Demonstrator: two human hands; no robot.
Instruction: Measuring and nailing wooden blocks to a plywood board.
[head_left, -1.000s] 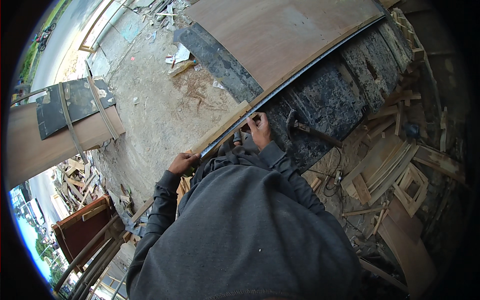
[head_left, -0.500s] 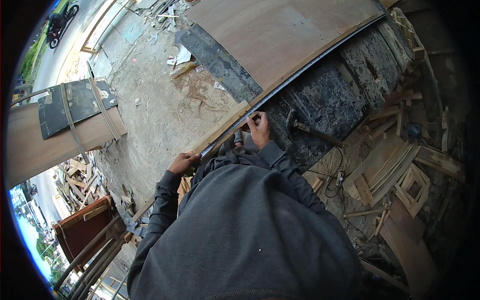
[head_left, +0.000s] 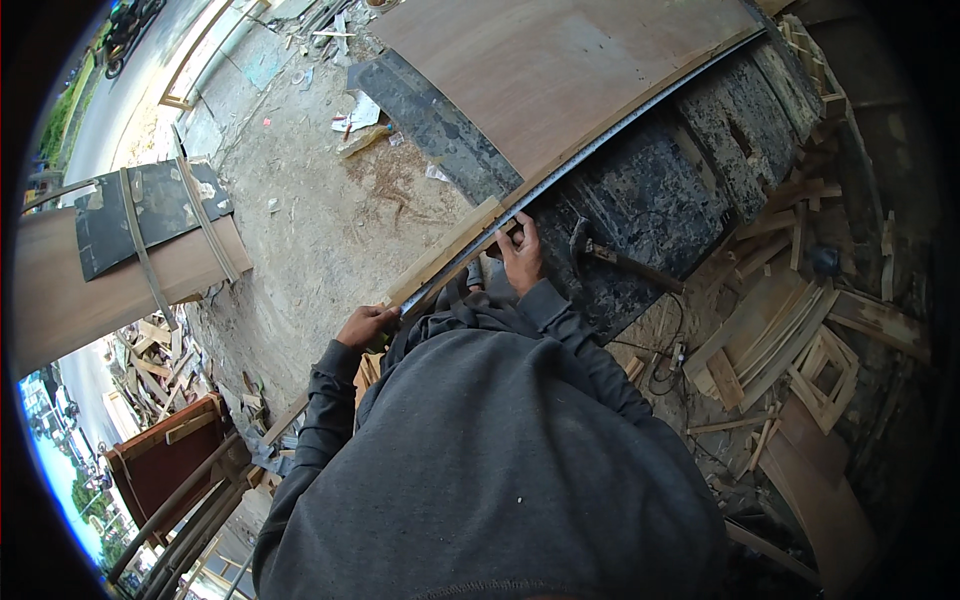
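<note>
A long wooden batten [head_left: 445,252] runs diagonally from near my body up along the edge of a brown plywood sheet [head_left: 560,80]. Beside it lies a narrow silvery strip [head_left: 570,172], with a thinner wooden strip [head_left: 450,281] on the side nearest me. My left hand [head_left: 368,327] is closed around the near end of these strips; which of them it grips is partly hidden. My right hand [head_left: 522,260] pinches the thin wooden strip farther up, its index finger reaching over the silvery strip. A hammer [head_left: 635,264] lies to the right of that hand.
The hammer rests on a dark, stained board [head_left: 650,200]. A cable [head_left: 672,350] and wood offcuts [head_left: 760,330] lie at right. At left are a plywood stack [head_left: 100,290] and scrap wood [head_left: 155,365]. A motorcycle [head_left: 128,38] is on the road.
My right index finger has straightened and reaches farther over the strip. The left hand stays in place. On the road, the motorcycle has moved up toward the rim.
</note>
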